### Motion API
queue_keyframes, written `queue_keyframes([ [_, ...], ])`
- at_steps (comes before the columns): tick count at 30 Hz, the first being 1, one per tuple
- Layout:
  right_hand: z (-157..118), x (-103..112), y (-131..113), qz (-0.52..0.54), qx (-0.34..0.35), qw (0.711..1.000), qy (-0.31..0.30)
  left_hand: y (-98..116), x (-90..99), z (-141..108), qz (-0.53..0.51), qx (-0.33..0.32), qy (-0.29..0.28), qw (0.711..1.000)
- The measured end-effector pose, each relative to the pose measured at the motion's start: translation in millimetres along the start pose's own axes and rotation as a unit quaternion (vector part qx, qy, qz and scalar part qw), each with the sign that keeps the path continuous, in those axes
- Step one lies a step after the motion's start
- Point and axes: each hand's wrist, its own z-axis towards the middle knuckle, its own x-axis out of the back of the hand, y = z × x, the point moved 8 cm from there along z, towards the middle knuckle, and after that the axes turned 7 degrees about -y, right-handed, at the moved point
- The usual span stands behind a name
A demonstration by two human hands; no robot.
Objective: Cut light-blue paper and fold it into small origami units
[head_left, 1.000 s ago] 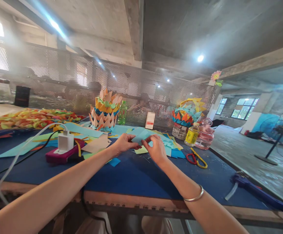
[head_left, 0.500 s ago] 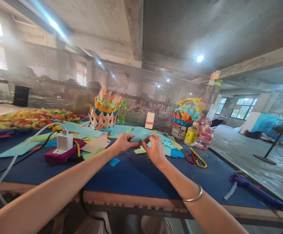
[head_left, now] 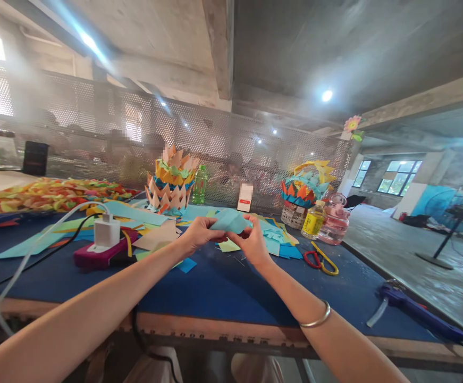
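Note:
Between my two hands is a piece of light blue paper (head_left: pixel 228 221), raised over the middle of the table and bent at its right side. My left hand (head_left: pixel 200 234) pinches its left end with thumb and fingers. At the right end, my right hand (head_left: pixel 254 242) grips the same paper, thumb toward the left. Below and behind lie cut paper sheets (head_left: pixel 159 235) in blue, tan, green and yellow. Right of my right hand rest scissors (head_left: pixel 322 260) with one red and one yellow handle loop.
A purple power strip (head_left: pixel 95 257) with a white charger (head_left: pixel 107 232) sits left, cables trailing. Folded-paper baskets (head_left: pixel 170 183) stand behind, with a yellow-labelled bottle (head_left: pixel 313 219) and pink jug (head_left: pixel 334 223) at right. A blue glue gun (head_left: pixel 418 311) lies near the right edge. Paper scraps (head_left: pixel 56 192) heap at left.
The blue paper has turned and bent more between my hands, its right side now folded over. My right fingers have shifted slightly up along it.

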Motion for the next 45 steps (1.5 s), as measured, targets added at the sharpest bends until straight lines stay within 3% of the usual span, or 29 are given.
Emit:
queue_keyframes([
  [15, 2.2, 3.2, 7.9, 0.022, -0.043, 0.999, 0.005, -0.7, 2.8, -0.5, 0.007, 0.019, 0.018, 1.000],
  [22, 3.6, 1.3, 5.9, -0.006, -0.016, 1.000, -0.021, -4.0, 2.7, 3.4, 0.036, 0.019, 0.008, 0.999],
  [28, 3.0, -2.1, 5.2, 0.001, -0.009, 1.000, -0.021, -4.0, 8.8, 0.0, 0.032, 0.040, 0.043, 0.998],
  [32, 1.9, -12.4, 8.8, -0.050, -0.016, 0.996, -0.073, 0.3, 2.6, -1.1, 0.022, 0.022, 0.014, 0.999],
  [36, 2.1, -9.6, 9.9, -0.100, -0.020, 0.993, -0.061, -1.6, -2.5, 2.6, 0.047, -0.005, -0.015, 0.999],
  [45, 1.7, -11.5, 7.1, -0.110, -0.002, 0.991, -0.077, -4.5, -1.1, 3.5, 0.035, -0.004, 0.001, 0.999],
])
